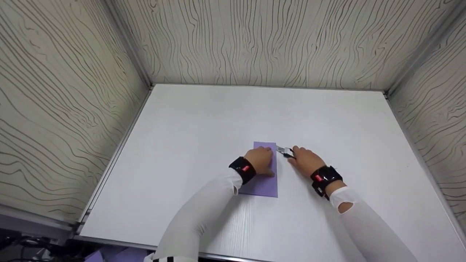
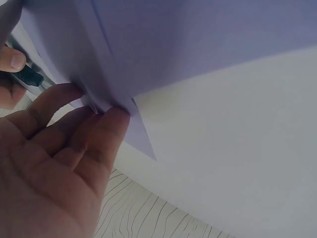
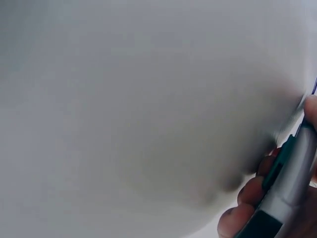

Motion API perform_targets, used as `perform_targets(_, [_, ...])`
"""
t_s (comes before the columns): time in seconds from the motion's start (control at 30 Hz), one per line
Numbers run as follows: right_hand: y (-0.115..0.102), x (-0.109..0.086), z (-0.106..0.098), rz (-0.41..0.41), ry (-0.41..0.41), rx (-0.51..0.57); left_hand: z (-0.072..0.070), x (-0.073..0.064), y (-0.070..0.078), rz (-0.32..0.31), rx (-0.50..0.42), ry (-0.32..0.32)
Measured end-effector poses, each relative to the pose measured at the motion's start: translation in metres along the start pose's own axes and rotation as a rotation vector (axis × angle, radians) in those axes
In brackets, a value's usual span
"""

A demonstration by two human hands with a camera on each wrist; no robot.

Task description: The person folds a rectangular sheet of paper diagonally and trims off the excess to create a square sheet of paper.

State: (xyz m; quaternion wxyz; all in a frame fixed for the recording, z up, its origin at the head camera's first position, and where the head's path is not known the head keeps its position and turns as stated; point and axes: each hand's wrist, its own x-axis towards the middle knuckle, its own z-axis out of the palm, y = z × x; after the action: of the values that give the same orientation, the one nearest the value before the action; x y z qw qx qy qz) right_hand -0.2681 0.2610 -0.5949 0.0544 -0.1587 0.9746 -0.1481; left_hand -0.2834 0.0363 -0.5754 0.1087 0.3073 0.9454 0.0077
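Note:
A folded sheet of purple paper (image 1: 263, 188) lies on the white table. Across its upper part rests my left hand (image 1: 260, 160), fingertips pressing on the sheet and thumb spread toward its right edge. The left wrist view shows those fingers slightly bent against the paper (image 2: 198, 34), where a layer's edge and a pointed corner show. My right hand (image 1: 307, 162) grips a utility knife (image 1: 283, 151) with a silver blade end. The knife's tip is at the paper's upper right edge; whether it sits between the layers is too small to tell. Its grey and dark-green handle (image 3: 294, 171) shows in the right wrist view.
The white tabletop (image 1: 204, 120) is bounded by wood-grain patterned panels (image 1: 255, 43) at the back and both sides. Below the front edge at the left lie more purple sheets (image 1: 125, 254) and dark cables (image 1: 31, 242).

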Motion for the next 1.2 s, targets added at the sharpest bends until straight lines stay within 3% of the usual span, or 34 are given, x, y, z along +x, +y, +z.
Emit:
perform_targets(0.6, [0.001,0.006,-0.001,0.005,0.011,-0.004,0.001,0.003,-0.002,-0.003,-0.002,-0.008])
perform_targets(1.2, [0.006,0.014,0.006,0.001,0.041,0.011,-0.002,-0.002,-0.001,0.007,-0.006,-0.002])
